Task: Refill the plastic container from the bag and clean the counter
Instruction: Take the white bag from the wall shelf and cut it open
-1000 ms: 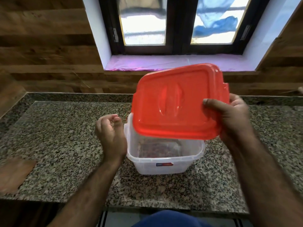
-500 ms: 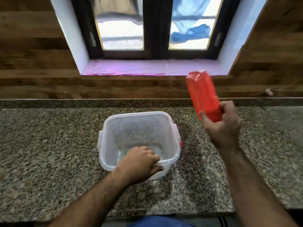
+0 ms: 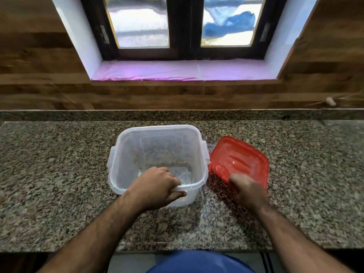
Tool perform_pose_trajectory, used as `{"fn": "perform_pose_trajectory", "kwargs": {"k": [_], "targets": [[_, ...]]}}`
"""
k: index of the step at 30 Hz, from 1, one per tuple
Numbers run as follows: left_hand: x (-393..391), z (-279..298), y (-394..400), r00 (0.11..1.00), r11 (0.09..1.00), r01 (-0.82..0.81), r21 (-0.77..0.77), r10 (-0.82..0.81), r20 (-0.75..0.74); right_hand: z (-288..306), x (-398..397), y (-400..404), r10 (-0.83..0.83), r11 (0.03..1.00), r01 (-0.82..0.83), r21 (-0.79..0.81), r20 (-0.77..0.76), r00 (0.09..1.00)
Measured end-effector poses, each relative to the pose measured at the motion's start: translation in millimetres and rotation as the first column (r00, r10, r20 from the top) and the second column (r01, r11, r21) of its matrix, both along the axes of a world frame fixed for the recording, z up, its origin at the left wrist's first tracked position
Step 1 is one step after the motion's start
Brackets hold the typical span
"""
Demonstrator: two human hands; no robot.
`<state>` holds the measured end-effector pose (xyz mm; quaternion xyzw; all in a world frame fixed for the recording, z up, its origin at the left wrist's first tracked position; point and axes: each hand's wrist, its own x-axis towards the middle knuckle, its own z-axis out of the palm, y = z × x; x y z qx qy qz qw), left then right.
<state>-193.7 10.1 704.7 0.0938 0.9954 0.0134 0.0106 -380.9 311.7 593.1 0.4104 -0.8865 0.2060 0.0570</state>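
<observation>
A clear square plastic container [image 3: 157, 138] stands open on the granite counter [image 3: 59, 184], nearly empty. My left hand [image 3: 157, 188] grips its near rim, fingers inside and thumb outside. The red lid [image 3: 240, 160] lies upside down on the counter just right of the container, slightly tilted. My right hand [image 3: 249, 191] holds the lid's near edge. No bag is in view.
A granite backsplash ledge [image 3: 177, 115] runs behind the counter, below a wood-panelled wall and a window with a pink-lined sill [image 3: 177, 69]. The counter's front edge [image 3: 197, 250] is close to my body.
My right hand brought the red lid down from the air and set it on the counter right of the container. My left hand moved onto the container's near rim and stays there.
</observation>
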Motion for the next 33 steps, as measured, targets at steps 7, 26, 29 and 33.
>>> {"fn": "perform_pose_trajectory", "kwargs": {"k": [7, 26, 29, 33], "targets": [[2, 5, 6, 0.999, 0.999, -0.041, -0.031, 0.04, -0.026, -48, -4, 14, 0.211, 0.93, -0.241, 0.276, 0.134, 0.968], [108, 101, -110, 0.635, 0.756, -0.387, 0.528, 0.634, -0.442, 215, 56, -275, 0.306, 0.789, -0.354, -0.502, -0.179, 0.935], [162, 136, -155, 0.534, 0.721, -0.448, 0.528, 0.69, -0.489, 260, 103, -351, 0.398, 0.765, -0.464, -0.446, -0.239, 0.886], [243, 207, -231, 0.432, 0.647, -0.557, 0.52, 0.761, -0.484, 339, 171, -456, 0.441, 0.751, -0.524, -0.402, -0.285, 0.851]]}}
